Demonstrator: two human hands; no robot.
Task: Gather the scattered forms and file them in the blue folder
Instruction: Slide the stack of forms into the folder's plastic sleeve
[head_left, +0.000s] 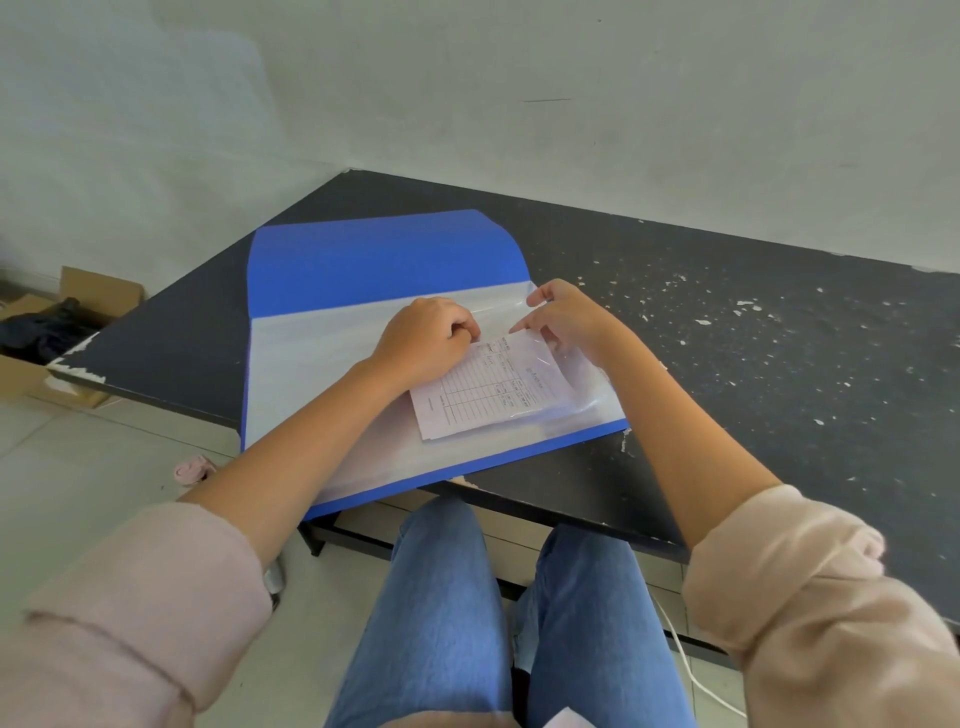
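Observation:
The blue folder (374, 260) lies open on the black table (727, 353), its flap raised toward the wall and a clear plastic sleeve (311, 353) spread across it. A printed form (488, 395) with a ruled table lies partly inside the sleeve, near the folder's right end. My left hand (426, 338) is curled over the form's upper left corner, fingers closed on it. My right hand (566, 317) pinches the sleeve's edge just above the form's top right corner.
The folder overhangs the table's near edge above my knees. White paint chips speckle the tabletop to the right. A cardboard box (78, 301) with dark cloth stands on the floor at the left. A white cable (691, 670) runs along the floor.

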